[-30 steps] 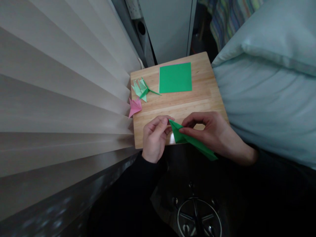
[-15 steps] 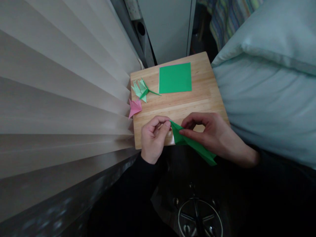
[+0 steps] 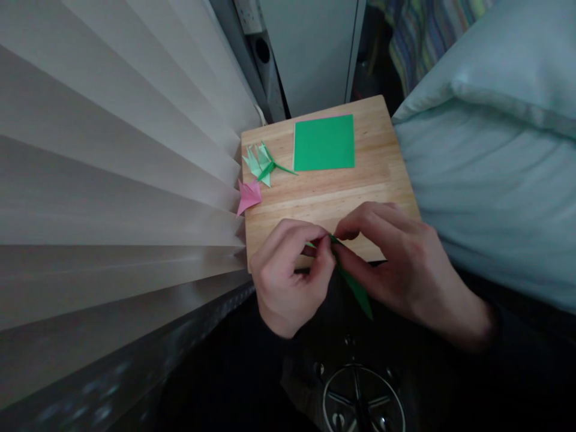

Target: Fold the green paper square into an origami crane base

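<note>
Both hands have drawn together over the near edge of the desk, and the folded green paper between them shows far less of itself than a second ago: then it lay as a broad wedge with a long tail running right under the right hand, now only a narrow strip hangs down past the near edge, with a small tip showing between the fingertips. The left hand is curled nearly closed, thumb and forefinger pinching the upper end of the paper; earlier it sat lower-left with its fingers looser. The right hand has moved left and rolled over, so that its back faces the camera, fingers bent and closed on the same upper end, touching the left hand's fingertips. Elsewhere nothing has moved: the flat green square lies near the far edge, the pale green folded flower with its dark stem sits near the far left corner, and the pink folded piece hangs over the left edge against the pleated blind.
</note>
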